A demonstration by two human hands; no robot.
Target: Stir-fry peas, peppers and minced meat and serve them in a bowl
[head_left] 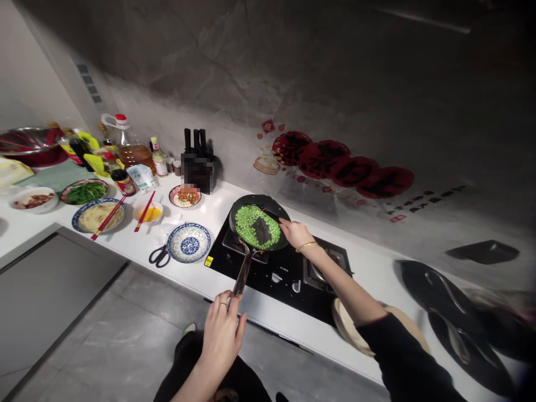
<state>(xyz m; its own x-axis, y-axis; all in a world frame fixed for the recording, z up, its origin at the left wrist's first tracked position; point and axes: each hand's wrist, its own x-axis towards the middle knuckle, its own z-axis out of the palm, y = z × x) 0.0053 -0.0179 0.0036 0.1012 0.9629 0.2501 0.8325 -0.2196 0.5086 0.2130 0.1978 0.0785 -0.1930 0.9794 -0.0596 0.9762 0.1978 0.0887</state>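
Observation:
A dark frying pan (281,207) sits on the left burner of the black gas stove with green peas (247,218) spread across its bottom. My left hand (221,329) is closed around the end of the pan's long metal handle (243,272), close to the counter's front edge. Over the pan's right rim, my right hand (296,233) grips a black spatula (263,230), its blade resting among the peas. Just left of the stove lies an empty blue-and-white plate (189,243), with black-handled scissors (161,256) beside it.
Along the left counter stand a noodle bowl (98,216), a yellow-liquid bowl (154,214) with red chopsticks (144,212), chopped greens (87,192), bottles and a knife block (199,167). Right of the stove are a round wooden board (347,329) and dark pan lids (469,346).

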